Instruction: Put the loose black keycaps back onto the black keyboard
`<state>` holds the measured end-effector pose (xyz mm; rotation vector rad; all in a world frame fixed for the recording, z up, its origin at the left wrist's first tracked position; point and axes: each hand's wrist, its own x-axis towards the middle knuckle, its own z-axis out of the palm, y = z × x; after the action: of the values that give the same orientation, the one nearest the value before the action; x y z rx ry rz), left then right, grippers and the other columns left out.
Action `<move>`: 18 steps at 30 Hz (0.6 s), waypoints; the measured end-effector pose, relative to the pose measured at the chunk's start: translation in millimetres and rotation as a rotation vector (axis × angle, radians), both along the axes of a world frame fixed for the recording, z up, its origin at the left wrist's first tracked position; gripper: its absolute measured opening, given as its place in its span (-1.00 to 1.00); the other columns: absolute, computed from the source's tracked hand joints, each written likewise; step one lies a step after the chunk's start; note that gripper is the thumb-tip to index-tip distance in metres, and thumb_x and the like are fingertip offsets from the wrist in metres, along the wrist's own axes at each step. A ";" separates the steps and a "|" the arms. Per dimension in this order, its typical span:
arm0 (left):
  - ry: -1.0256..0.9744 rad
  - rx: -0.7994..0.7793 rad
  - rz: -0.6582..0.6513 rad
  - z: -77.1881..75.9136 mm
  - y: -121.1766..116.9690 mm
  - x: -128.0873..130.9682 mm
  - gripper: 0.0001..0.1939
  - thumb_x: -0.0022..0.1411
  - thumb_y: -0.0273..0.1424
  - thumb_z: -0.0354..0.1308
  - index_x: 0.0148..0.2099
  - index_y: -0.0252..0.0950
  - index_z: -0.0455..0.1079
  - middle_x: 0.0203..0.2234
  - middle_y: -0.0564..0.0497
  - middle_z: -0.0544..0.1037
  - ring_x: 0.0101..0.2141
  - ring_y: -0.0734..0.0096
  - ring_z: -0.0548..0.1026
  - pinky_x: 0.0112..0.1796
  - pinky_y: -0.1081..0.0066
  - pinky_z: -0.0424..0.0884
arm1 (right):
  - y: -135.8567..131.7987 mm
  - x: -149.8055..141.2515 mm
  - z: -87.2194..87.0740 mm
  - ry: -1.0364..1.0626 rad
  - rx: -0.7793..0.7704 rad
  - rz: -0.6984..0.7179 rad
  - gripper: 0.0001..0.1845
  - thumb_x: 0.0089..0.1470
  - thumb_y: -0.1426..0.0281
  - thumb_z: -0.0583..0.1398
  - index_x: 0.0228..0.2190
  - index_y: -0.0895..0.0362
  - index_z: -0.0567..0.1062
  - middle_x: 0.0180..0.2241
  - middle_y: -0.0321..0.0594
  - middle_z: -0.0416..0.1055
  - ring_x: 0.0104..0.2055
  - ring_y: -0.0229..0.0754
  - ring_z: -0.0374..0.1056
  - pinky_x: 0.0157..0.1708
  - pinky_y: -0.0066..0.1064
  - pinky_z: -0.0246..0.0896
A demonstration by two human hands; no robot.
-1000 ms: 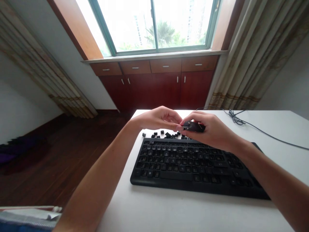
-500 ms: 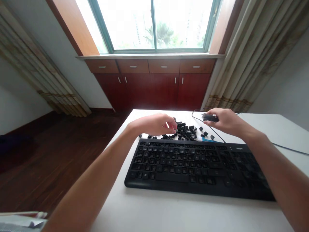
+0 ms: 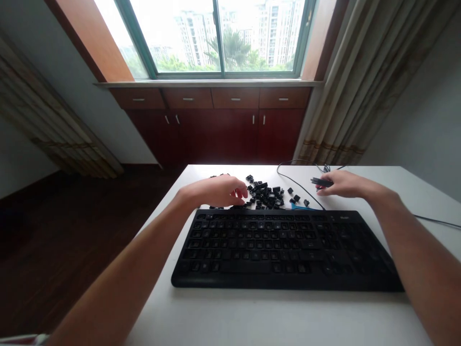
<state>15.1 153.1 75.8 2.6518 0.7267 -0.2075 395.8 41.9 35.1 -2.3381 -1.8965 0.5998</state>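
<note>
My left hand (image 3: pixel 224 190) hovers low over the table behind the keyboard, at the left side of a heap of loose black keycaps (image 3: pixel 267 194). Its fingers are curled, with a gap between thumb and forefinger and nothing visible held there. Farther right, my right hand (image 3: pixel 342 184) grips a small, flat black object (image 3: pixel 321 182) whose kind I cannot make out. In front of both hands lies a black keyboard (image 3: pixel 252 281), with many of its key positions looking bare. A thin blue-handled tool (image 3: pixel 302 207) with pale bristles rests at the keyboard's back edge.
The white table (image 3: pixel 252 312) carries all of this. A black cable (image 3: pixel 298 182) loops behind the keyboard toward the right. Beyond the table stand a dark red cabinet (image 3: pixel 219 137) and a window, with a curtain (image 3: pixel 334 105) at the right.
My left hand has drawn left, away from the middle of the keycap heap. My right hand still holds the black object, now turned edge-on. The whole view has shifted slightly.
</note>
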 end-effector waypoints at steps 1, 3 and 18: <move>0.000 -0.006 -0.001 -1.4 0.9 -0.3 -0.70 0.25 -0.19 0.14 -0.05 -0.18 0.54 -0.19 -0.02 0.63 -0.26 0.31 0.55 -0.32 0.47 0.40 | 0.3 -0.2 -0.6 0.007 -0.006 0.003 -0.61 -0.11 0.11 0.31 -0.28 0.12 0.60 -0.26 -0.11 0.60 -0.23 0.03 0.49 -0.27 -0.27 0.31; 0.002 -0.016 -0.007 -3.6 2.7 -1.1 -0.70 0.25 -0.19 0.15 -0.05 -0.17 0.54 -0.20 -0.01 0.63 -0.26 0.32 0.55 -0.32 0.46 0.39 | 0.3 -0.5 -1.3 0.014 -0.011 0.005 -0.59 -0.11 0.13 0.31 -0.26 0.13 0.59 -0.24 -0.09 0.60 -0.22 0.04 0.49 -0.26 -0.28 0.31; 0.079 -0.012 0.050 4.2 -6.0 3.7 -0.73 0.14 -0.41 0.25 -0.07 -0.21 0.56 -0.22 -0.01 0.64 -0.27 0.28 0.55 -0.32 0.43 0.38 | -0.5 -50.5 25.7 0.018 0.043 0.092 -0.52 0.06 0.00 0.23 -0.14 0.09 0.57 -0.30 -0.12 0.60 -0.29 0.01 0.48 -0.38 -0.30 0.27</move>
<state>18.8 147.1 80.1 2.6232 0.8130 -0.3037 345.3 41.4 60.8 -2.2223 -1.9981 0.5802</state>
